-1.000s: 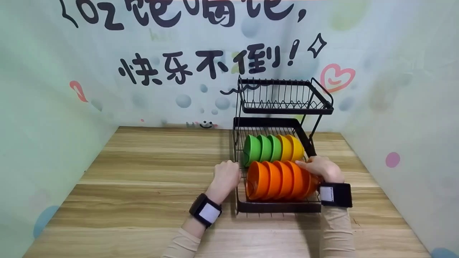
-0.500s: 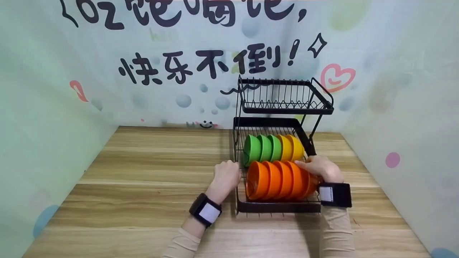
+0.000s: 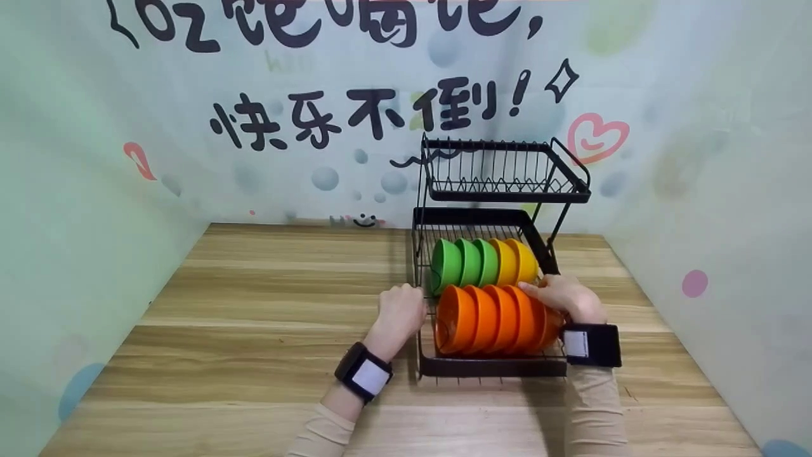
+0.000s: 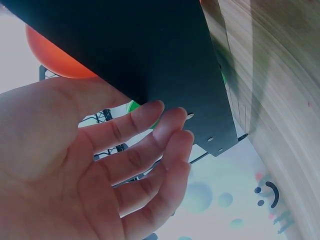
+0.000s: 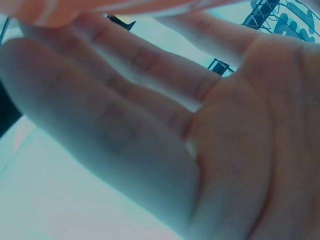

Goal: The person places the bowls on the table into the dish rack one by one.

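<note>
Several orange bowls (image 3: 485, 320) stand on edge, nested in a row, on the lower tier of a black dish rack (image 3: 495, 367). Behind them is a row of three green bowls (image 3: 448, 263) and two yellow bowls (image 3: 522, 261). My right hand (image 3: 571, 298) holds the right end of the orange row, thumb on top, fingers mostly hidden behind; orange bowl plastic (image 5: 100, 7) fills the top of the right wrist view. At the rack's left side is my left hand (image 3: 401, 311), bent fingertips (image 4: 179, 117) against the black side panel (image 4: 165, 60), thumb running behind its edge.
The rack's upper tier (image 3: 507, 197), a wire plate holder, overhangs the back of the lower one. Rack and arms are over a wood-grain table (image 3: 266, 304). A printed cloth backdrop (image 3: 330, 178) closes off the back and both sides.
My right hand has edged very slightly left at the end of the orange bowls. The left hand, the rack and the other bowls look the same.
</note>
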A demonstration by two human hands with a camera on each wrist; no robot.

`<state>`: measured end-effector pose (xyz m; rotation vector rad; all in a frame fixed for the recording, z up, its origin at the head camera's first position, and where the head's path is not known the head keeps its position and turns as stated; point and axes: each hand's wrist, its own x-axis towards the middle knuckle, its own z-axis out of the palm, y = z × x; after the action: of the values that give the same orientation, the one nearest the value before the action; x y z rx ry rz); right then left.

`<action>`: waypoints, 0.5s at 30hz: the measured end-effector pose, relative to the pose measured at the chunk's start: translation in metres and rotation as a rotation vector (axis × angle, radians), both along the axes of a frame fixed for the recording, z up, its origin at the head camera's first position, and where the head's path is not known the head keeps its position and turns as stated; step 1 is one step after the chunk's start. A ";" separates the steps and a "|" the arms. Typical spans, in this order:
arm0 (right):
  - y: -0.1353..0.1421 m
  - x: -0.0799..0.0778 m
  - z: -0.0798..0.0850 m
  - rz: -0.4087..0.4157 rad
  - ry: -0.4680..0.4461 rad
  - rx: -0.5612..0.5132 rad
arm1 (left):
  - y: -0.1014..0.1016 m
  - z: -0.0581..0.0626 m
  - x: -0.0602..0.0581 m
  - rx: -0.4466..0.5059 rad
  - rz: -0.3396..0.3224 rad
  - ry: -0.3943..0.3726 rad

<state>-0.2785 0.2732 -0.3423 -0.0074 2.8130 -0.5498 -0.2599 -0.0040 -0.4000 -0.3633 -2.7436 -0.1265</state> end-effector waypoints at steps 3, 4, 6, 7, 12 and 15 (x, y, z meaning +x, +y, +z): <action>0.000 0.000 0.000 0.013 0.002 0.003 | 0.000 -0.001 0.000 0.004 -0.004 0.017; 0.000 0.000 0.000 0.014 0.001 0.003 | 0.000 -0.001 0.000 0.006 -0.006 0.021; 0.000 0.000 0.000 0.019 -0.001 0.002 | 0.000 -0.001 -0.001 0.010 -0.010 0.028; 0.000 0.000 0.000 0.019 -0.001 0.003 | 0.000 -0.001 -0.001 0.011 -0.011 0.028; -0.002 0.000 0.001 0.015 0.007 -0.001 | 0.000 0.000 -0.001 0.017 -0.016 0.012; -0.006 0.000 0.002 0.007 0.049 -0.021 | 0.000 0.000 -0.001 0.019 -0.015 0.006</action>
<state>-0.2780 0.2673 -0.3398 -0.0348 2.8535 -0.5857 -0.2608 -0.0043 -0.4000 -0.3790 -2.7325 -0.1557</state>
